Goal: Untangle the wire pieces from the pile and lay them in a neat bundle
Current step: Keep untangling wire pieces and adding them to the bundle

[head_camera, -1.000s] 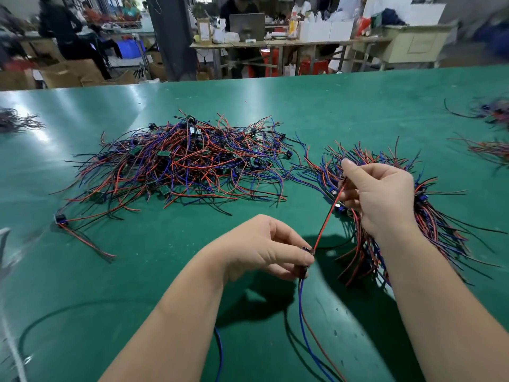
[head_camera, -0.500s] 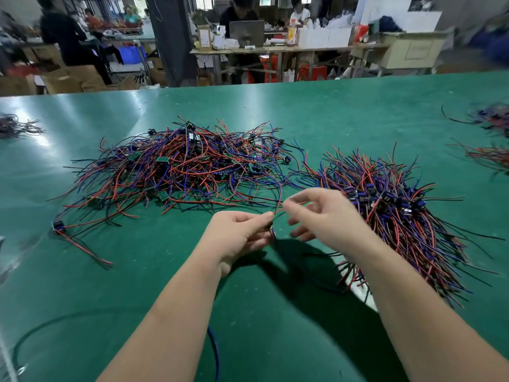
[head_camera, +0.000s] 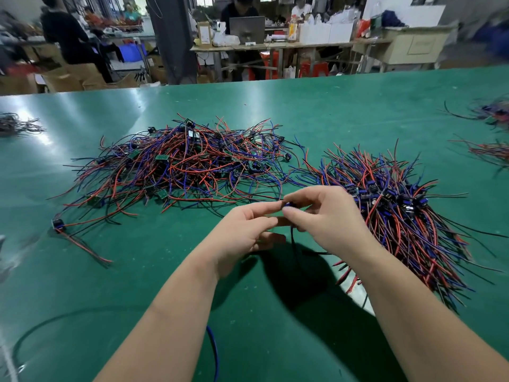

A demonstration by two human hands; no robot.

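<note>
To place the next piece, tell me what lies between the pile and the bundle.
Head view: between pile and bundle, a narrow strip of table crossed by a few stray wire ends.

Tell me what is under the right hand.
A dark wire hangs from the pinch above the green table. The right hand and its forearm cover the near-left edge of the bundle; only red wire tips show there.

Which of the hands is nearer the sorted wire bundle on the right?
Right. The right hand is just beside the left edge of the sorted wire bundle; the left hand sits farther left.
</note>
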